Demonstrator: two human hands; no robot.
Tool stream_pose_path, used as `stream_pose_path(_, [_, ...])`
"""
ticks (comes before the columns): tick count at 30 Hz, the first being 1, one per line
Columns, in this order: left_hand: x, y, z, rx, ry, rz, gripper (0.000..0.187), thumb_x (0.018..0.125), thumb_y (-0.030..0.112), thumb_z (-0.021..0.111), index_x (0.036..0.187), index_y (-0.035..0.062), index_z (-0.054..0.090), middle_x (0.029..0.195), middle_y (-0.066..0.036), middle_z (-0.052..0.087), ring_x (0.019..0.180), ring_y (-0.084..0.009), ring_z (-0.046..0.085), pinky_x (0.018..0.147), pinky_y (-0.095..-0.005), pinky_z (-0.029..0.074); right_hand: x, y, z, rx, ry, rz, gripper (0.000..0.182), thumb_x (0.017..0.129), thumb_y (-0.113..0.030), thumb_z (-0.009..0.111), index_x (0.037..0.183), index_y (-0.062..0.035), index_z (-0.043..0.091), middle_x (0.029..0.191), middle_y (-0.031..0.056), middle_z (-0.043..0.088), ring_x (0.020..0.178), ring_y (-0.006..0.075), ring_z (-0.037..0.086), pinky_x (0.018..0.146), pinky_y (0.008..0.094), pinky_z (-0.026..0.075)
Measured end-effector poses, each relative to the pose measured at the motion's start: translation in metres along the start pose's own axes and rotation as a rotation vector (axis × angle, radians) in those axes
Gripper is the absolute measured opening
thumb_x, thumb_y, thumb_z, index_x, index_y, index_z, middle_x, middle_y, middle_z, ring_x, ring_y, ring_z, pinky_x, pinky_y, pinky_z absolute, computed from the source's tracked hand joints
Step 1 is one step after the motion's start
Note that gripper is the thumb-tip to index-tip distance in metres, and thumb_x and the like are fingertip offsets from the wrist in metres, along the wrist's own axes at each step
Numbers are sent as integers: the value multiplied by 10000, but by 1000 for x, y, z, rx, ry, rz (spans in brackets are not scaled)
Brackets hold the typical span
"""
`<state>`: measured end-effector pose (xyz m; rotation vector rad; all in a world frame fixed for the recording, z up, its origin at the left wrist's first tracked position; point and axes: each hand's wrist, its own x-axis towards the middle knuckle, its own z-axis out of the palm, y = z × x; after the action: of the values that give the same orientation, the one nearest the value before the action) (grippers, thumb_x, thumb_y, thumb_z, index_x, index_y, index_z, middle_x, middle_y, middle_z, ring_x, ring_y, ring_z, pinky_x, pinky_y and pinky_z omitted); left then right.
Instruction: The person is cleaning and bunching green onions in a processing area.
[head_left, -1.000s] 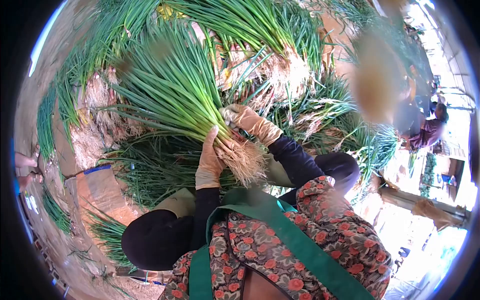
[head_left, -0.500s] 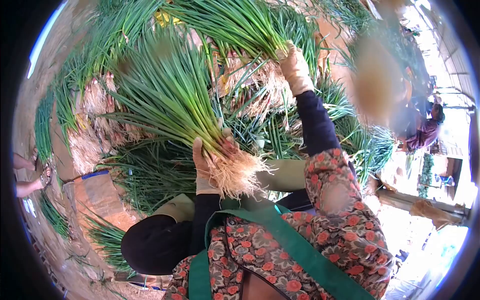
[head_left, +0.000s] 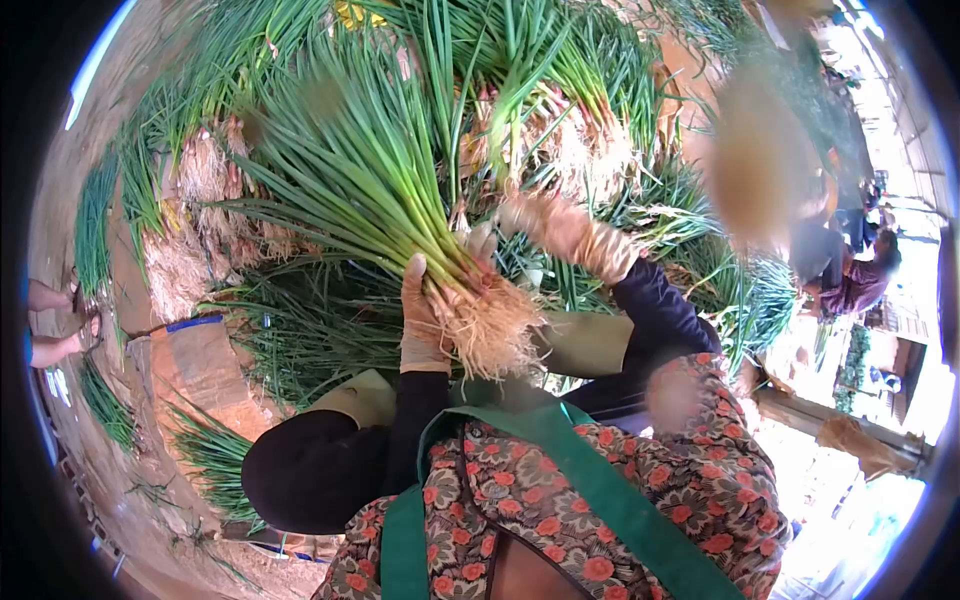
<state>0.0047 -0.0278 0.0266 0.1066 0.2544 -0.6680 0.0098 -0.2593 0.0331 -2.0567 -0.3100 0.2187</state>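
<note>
A brown floor (head_left: 150, 480) stretched around the work, much of it covered by green onions. The person's flowered garment (head_left: 620, 480) filled the bottom of the view, crossed by a broad green strap (head_left: 620, 490). Past the knees lay the largest heap of onions (head_left: 580, 120), its leaves pointing away and its pale roots toward the person. A second heap (head_left: 205, 180) lay to the left, also with a mass of roots showing, and loose dark leaves (head_left: 310, 350) spread below the held bunch. Farther right, another person (head_left: 868, 268) in dark purple sat low; at the left edge, somebody's bare feet (head_left: 62, 350) rested on the floor.

The bunch of onions (head_left: 400, 205) was above the lap, tilted, its leaves fanning up and left and its tangled roots (head_left: 495, 325) hanging down to the right. The left hand (head_left: 422, 325), in a pale glove, was wrapped around it just above the roots, thumb in front. The right hand (head_left: 570, 235), gloved too and slightly blurred, was just right of the bunch, fingers pinching the pale lower ends of a few loose stalks (head_left: 518, 110) that stood nearly upright.
</note>
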Motion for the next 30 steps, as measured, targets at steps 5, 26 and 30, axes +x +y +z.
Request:
stream_pose_path(5, [-9,4,11,-4,12,-39,655,792,455,629,1223,-15,482,1192,-216,546,1184,-363,473,1032,-499,368,-10,-30,29,118,-565,230,396,957,-306,407,1247,-55,504,1040,143,619,809,218,589,776,343,491])
stream_pose_path(26, [-1,7,-20,44,25,9,581,815,365,615,1232,-6,452,1035,-178,604,853,-315,621,763,-497,533,24,3,82,167,377,254,207,926,-215,529,962,-37,629,821,117,656,743,230,625,712,291,494])
stream_pose_path(30, [-2,4,-28,-150,-200,-14,629,847,514,528,1202,-3,485,1056,-148,596,887,-274,604,754,-509,524,20,41,56,-764,276,70,70,788,-66,564,810,-86,627,726,85,627,719,219,632,643,348,500])
